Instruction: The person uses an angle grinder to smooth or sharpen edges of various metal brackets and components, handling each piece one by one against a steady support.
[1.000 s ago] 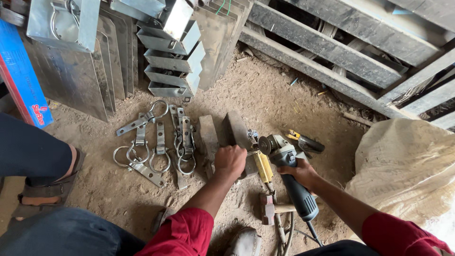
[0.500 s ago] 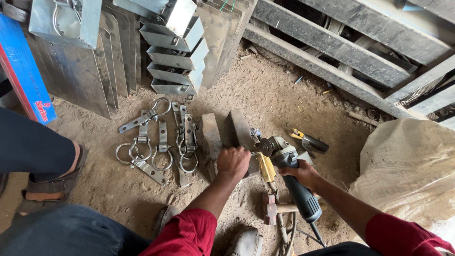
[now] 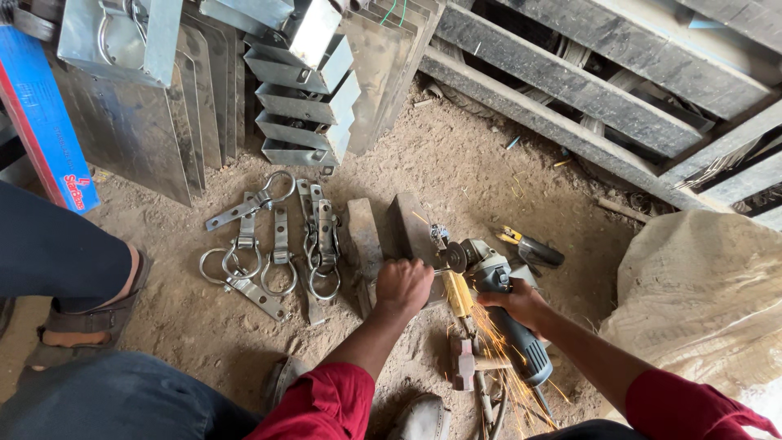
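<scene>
1. A rough metalworking workshop with a bare dirt floor [image 3: 489, 171].
2. Cut steel sheets [image 3: 138, 138] and folded brackets [image 3: 305, 106] lean in stacks at the back.
3. Ring latches [image 3: 277, 244] lie in rows on the ground.
4. An angle grinder [image 3: 501, 305] throws sparks [image 3: 497, 358] beside a hammer [image 3: 466, 363].
5. Heavy steel beams [image 3: 586, 90] and a sack [image 3: 700, 301] edge the working spot.

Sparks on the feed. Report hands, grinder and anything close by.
Left hand pressing on metal block. Right hand gripping angle grinder, sparks flying. Hammer and ring latches lie close by.
</scene>
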